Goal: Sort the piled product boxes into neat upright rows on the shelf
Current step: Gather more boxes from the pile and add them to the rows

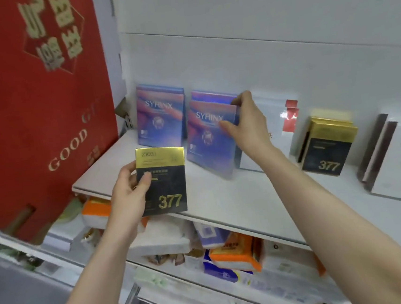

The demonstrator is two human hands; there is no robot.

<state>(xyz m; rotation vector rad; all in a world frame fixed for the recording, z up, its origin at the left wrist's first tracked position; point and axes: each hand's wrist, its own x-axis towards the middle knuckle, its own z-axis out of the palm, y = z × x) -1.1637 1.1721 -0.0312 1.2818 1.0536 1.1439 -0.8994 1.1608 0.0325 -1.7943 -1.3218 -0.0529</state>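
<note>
L hand (129,190): held up, thumb across the front of black-gold box (165,179), fingers wrapped behind its left edge. Firm grip, box upright. L forearm bare, rising from lower left.
R hand (245,120): reached fwd and higher than L, arm nearly straight, bare forearm running up from lower right. Thumb on front of purple box (210,138), fingers curled over its top right corner. Pinch grip. Hands well apart.

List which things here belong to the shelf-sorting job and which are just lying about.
Job: left hand holding black-and-gold 377 box; right hand gripping blue SYRINX box; shelf.
Lying about: red gift bag; orange packets below.
</note>
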